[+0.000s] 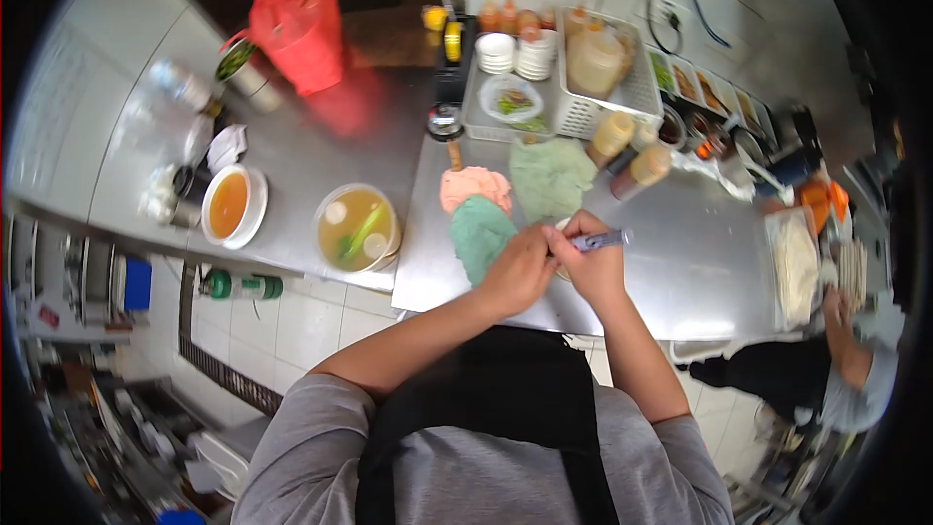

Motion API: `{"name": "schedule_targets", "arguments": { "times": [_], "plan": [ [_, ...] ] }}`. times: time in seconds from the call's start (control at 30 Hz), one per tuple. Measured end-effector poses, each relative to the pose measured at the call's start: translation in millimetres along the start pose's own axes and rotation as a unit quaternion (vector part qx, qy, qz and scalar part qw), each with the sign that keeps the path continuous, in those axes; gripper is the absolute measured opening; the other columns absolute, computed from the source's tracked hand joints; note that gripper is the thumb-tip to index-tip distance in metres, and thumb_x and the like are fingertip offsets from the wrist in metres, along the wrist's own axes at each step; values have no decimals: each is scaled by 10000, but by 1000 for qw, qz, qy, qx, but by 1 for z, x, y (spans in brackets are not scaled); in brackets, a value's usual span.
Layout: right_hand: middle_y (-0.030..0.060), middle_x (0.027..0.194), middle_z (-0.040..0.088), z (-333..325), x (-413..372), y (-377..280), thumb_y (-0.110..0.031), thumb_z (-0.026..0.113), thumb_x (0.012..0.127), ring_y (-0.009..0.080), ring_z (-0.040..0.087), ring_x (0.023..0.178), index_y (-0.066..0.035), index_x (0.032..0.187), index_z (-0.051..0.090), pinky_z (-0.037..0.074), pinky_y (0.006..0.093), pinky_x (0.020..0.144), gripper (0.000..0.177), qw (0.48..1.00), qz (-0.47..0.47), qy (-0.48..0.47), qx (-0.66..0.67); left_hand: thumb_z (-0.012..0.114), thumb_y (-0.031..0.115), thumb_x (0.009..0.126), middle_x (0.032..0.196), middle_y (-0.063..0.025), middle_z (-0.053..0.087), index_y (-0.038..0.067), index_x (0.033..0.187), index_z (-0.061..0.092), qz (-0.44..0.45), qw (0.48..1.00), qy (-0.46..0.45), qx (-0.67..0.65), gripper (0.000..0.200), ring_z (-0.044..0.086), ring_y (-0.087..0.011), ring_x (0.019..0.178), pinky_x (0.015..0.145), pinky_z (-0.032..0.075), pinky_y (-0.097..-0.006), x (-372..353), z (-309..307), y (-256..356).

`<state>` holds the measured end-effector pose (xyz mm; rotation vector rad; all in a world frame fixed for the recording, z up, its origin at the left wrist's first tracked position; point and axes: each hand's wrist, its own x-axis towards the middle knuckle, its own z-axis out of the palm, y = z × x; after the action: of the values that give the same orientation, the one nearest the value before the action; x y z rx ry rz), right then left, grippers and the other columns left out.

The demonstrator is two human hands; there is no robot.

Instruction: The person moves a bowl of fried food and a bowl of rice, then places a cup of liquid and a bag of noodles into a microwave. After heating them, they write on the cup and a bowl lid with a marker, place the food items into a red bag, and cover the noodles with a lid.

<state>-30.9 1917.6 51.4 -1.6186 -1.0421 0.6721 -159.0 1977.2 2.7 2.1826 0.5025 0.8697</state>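
My right hand (591,267) is closed around a marker pen (604,240), its barrel pointing to the right. My left hand (520,267) meets it at the fingertips, its fingers curled together. Between and beneath the hands a small pale round item (563,274) shows only at its edge; what it is stays hidden. A green cloth (481,233) lies crumpled beside my left hand, touching a pink cloth (476,190). Beyond my hands is a paler green cloth (552,178).
A tub of broth (335,248) and a bowl of orange liquid (229,202) stand at left. Behind are a red bag (299,37), a white basket (622,97) and sauce bottles (643,171). At far right, another person (855,379) works near a bagged pale stack (795,267).
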Motion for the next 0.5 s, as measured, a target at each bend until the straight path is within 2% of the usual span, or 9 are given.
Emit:
{"name": "schedule_targets", "arguments": {
  "times": [0.13,0.17,0.27,0.3,0.33,0.4,0.43,0.47,0.5],
  "plan": [
    [17,661,556,9,-7,-11,-211,851,736,117,501,614,-45,791,571,415,272,566,331,989,-89,-99,-71,578,109,903,997,-216,546,-25,1073,505,-57,997,-4,-57,227,550,-418,922,827,444,-473,-22,-11,3],
    [17,679,552,7,-8,-15,-216,871,705,114,508,647,-47,862,575,418,272,584,375,988,-43,-143,-25,581,111,906,1002,-208,544,-23,1078,502,-74,994,-1,-75,232,555,-410,930,832,449,-462,-31,-16,4],
    [14,668,542,-14,-8,-41,-217,877,691,120,502,612,-49,901,578,424,281,571,402,985,-111,-134,-16,601,137,907,999,-188,554,-15,1083,495,-102,992,16,-70,256,572,-390,945,830,464,-438,-49,-34,8],
    [20,660,527,-20,-11,-45,-177,805,780,128,507,570,-42,901,582,423,287,544,287,979,-125,-140,-84,617,128,896,984,-180,555,-5,1075,497,-97,994,-8,-47,254,579,-382,916,799,472,-435,-54,-40,7],
    [20,660,527,-15,-14,-40,-177,805,780,128,507,570,-42,901,582,423,287,544,287,977,-127,-149,-83,633,119,885,968,-172,556,5,1067,498,-92,995,-36,-25,254,586,-374,886,767,480,-432,-60,-45,7],
    [29,650,504,0,-22,-25,-122,691,875,117,503,535,-43,898,585,404,273,509,135,950,-226,-169,-135,634,138,883,961,-168,564,11,1060,505,-86,995,-33,44,253,590,-370,882,755,488,-437,-66,-53,7],
    [19,621,469,10,-27,-26,-168,547,979,113,482,516,-46,874,585,398,261,501,165,972,-161,-137,-97,634,157,882,954,-164,572,16,1052,513,-74,990,-36,111,252,594,-367,877,743,496,-443,-70,-56,6],
    [19,621,469,18,-29,-20,-168,547,979,113,482,516,-46,874,585,398,261,501,165,974,-157,-131,-100,634,157,882,954,-164,572,16,1052,513,-71,991,-42,106,252,594,-367,877,743,496,-443,-75,-61,4],
    [17,645,475,24,-31,-9,-219,509,1001,117,468,514,-45,960,571,405,263,502,189,985,-12,-171,-11,629,172,883,939,-161,572,22,1036,522,-80,985,-46,143,240,594,-365,874,735,499,-447,-81,-65,0]
  ]
}}
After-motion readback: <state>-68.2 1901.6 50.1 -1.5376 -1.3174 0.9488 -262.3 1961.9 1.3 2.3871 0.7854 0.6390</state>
